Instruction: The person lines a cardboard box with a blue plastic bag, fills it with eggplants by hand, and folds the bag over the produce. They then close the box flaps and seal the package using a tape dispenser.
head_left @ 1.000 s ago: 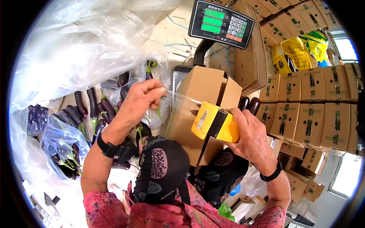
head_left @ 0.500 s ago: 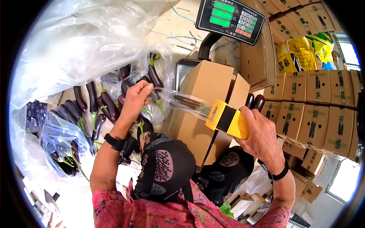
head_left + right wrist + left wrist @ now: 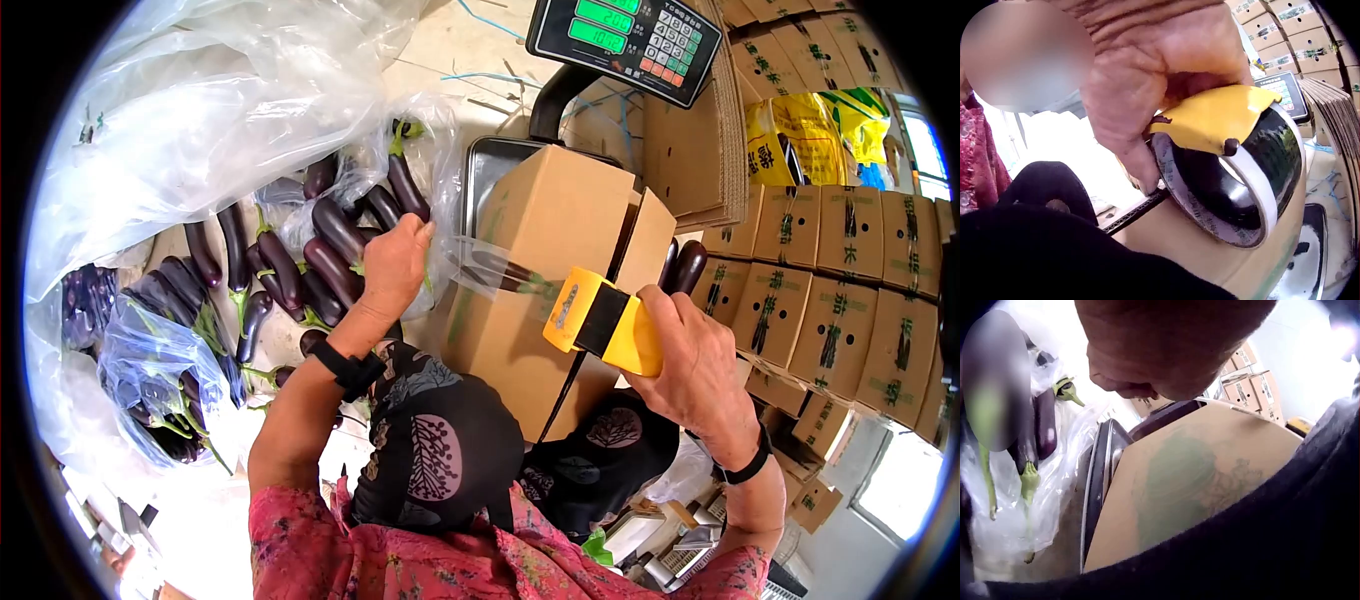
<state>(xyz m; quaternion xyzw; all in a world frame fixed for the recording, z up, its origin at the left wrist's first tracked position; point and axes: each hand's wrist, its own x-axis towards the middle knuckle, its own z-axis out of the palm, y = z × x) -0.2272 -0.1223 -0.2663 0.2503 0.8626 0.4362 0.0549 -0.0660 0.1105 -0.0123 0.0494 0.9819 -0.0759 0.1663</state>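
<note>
In the head view, my left hand (image 3: 396, 262) has curled fingers at the free end of a clear tape strip (image 3: 490, 268). The strip spans from there to a yellow tape dispenser (image 3: 640, 340), which my right hand (image 3: 695, 365) grips. Below them a cardboard box (image 3: 560, 210) stands on the scale's metal tray (image 3: 482, 165), with a dark gap between its top flaps. The right wrist view shows my right hand (image 3: 1147, 75) round the yellow dispenser (image 3: 1210, 119) with its tape roll (image 3: 1210, 187). My left hand (image 3: 1172, 350) is above the box (image 3: 1179, 481) in the left wrist view.
Eggplants (image 3: 330, 265) lie left of the box among clear plastic sheeting (image 3: 220, 110). The scale display (image 3: 625, 45) stands behind the box. Flattened cardboard (image 3: 700, 160) leans beside it, and stacked boxes (image 3: 790, 310) fill the right side.
My left hand has moved right and turned, and the tape strip spans a shorter distance than half a second ago. The head view has shifted, so the box and scale appear further right.
</note>
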